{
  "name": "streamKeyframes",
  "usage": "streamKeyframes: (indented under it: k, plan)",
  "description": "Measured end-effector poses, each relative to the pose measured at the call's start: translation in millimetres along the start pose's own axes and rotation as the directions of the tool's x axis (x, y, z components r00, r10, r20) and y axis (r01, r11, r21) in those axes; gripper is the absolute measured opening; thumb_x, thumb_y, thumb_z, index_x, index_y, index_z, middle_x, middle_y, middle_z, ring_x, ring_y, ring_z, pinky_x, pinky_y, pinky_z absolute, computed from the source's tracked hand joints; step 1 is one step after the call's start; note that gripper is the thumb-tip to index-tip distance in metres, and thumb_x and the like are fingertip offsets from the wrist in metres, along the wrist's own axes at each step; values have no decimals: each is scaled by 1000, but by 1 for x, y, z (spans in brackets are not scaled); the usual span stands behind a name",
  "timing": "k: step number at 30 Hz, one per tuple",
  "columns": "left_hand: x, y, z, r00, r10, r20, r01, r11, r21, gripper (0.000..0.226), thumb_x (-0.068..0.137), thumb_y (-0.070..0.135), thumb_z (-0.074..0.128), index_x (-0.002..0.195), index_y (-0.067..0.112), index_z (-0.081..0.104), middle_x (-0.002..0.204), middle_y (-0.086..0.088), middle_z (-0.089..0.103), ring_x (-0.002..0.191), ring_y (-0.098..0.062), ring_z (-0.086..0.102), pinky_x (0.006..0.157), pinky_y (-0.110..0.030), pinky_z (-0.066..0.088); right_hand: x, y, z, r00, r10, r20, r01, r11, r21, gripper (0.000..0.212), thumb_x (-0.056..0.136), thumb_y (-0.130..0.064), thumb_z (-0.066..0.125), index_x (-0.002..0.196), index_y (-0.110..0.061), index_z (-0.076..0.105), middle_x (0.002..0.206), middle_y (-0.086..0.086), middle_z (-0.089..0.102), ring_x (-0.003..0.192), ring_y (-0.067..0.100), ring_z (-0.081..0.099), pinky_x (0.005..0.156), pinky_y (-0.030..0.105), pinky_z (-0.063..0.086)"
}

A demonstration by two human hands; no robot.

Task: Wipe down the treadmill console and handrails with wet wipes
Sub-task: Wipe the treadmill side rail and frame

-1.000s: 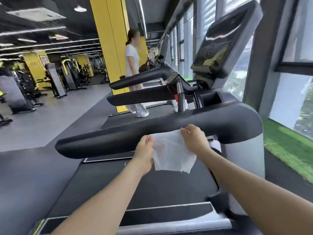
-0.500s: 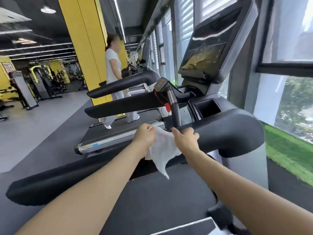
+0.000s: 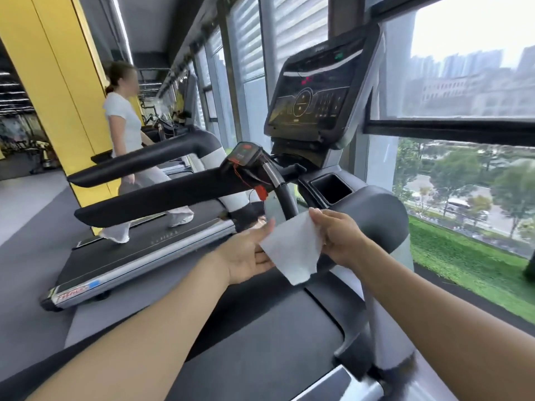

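Both hands are out in front of the treadmill, with a white wet wipe (image 3: 292, 250) stretched between them. The right hand (image 3: 341, 235) pinches the wipe's upper right edge between thumb and fingers, curled around it. The left hand (image 3: 246, 253) is palm up with fingers mostly straight, lying against the wipe's left edge (can't tell if the thumb is actually clamping it, it's hidden behind the sheet). The wipe hangs in the air with its lower corner drooping, just in front of the thick black right handrail (image 3: 376, 215), not touching it as far as I can see.

The console (image 3: 315, 94) stands up above the hands, screen dark with faint controls and small red digits. Below it sits a cup holder (image 3: 330, 188), and left of that a small control pod (image 3: 243, 154) with a red safety clip (image 3: 262, 192) dangling. The left handrail (image 3: 162, 198) runs off toward the left.

On the next treadmill (image 3: 139, 256) over, 1 person in a white shirt (image 3: 123, 125) is walking beside a yellow pillar (image 3: 58, 82).
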State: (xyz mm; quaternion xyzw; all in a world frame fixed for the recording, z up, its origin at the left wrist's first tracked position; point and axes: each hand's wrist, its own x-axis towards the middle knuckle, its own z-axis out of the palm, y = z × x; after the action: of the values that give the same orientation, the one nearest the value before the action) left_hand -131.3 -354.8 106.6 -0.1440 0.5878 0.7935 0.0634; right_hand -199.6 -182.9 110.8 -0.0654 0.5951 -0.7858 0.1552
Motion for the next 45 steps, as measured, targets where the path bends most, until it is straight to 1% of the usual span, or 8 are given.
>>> streamKeyframes:
  k: [6, 13, 18, 19, 23, 24, 27, 45]
  plan:
    - [-4, 13, -9, 965, 232, -126, -216, 968, 127, 30, 90, -8, 50, 102, 19, 54, 111, -13, 55, 82, -20, 58, 69, -29, 53, -15, 10, 1, 980, -182, -80, 169, 976, -140, 31, 88, 2, 60, 118, -5, 59, 73, 5, 57, 54, 15, 52, 45, 18, 43]
    - [-9, 15, -26, 968, 249, -5, -191, 758, 624, 15, 79, -2, 71, 88, 9, 67, 98, -10, 63, 85, -18, 59, 69, -19, 49, -22, 11, 4, 961, -274, 38, 197, 582, -789, 21, 84, -18, 70, 66, -11, 62, 57, -4, 43, 52, 9, 39, 50, 20, 32]
    - [-6, 26, -35, 983, 171, -73, -43, 590, 806, 27, 94, 32, 56, 82, 10, 65, 74, 9, 42, 65, -18, 22, 64, -18, 43, -6, 16, 6, 982, -162, 98, 188, 772, -607, 42, 92, -28, 59, 55, -18, 41, 55, -6, 34, 52, 11, 33, 50, 24, 27]
    - [-3, 25, -35, 981, 170, -90, -16, 540, 842, 31, 96, 36, 52, 83, 10, 62, 80, 10, 39, 90, -11, 14, 71, -22, 42, 0, 22, 7, 987, -142, 79, 159, 734, -660, 42, 93, -29, 58, 56, -17, 40, 55, -5, 35, 52, 12, 34, 50, 25, 28]
    - [25, 7, -34, 954, 244, -174, 19, 530, 848, 38, 97, 31, 50, 82, -2, 63, 114, -6, 48, 68, -14, 49, 63, -24, 35, 31, 52, 19, 941, -338, -23, 124, 409, -904, 18, 93, -22, 55, 79, -10, 51, 90, 5, 47, 91, 26, 44, 78, 32, 38]
    - [31, 2, -34, 942, 264, -207, 32, 543, 839, 40, 97, 29, 50, 76, -4, 59, 66, -10, 46, 63, -13, 45, 58, -24, 33, 34, 61, 22, 876, -482, 14, 170, 281, -945, 10, 90, -17, 57, 91, -8, 53, 101, 9, 47, 97, 30, 43, 86, 35, 39]
    - [51, -10, -43, 905, 315, -286, 67, 560, 826, 41, 96, 30, 51, 60, 15, 38, 64, 0, 33, 59, -15, 32, 55, -30, 23, 40, 100, 37, 688, -644, 334, 484, 65, -872, 25, 80, -9, 64, 105, -6, 60, 107, 11, 55, 92, 32, 50, 80, 43, 49]
    - [62, -35, -63, 816, 540, -206, 41, 302, 952, 34, 99, 39, 37, 89, 15, 59, 97, -2, 54, 94, -24, 54, 74, -29, 34, 85, 117, 34, 485, -722, 493, 738, 36, -674, 8, 80, -2, 65, 86, -5, 70, 87, 3, 65, 82, 15, 42, 71, 23, 42]
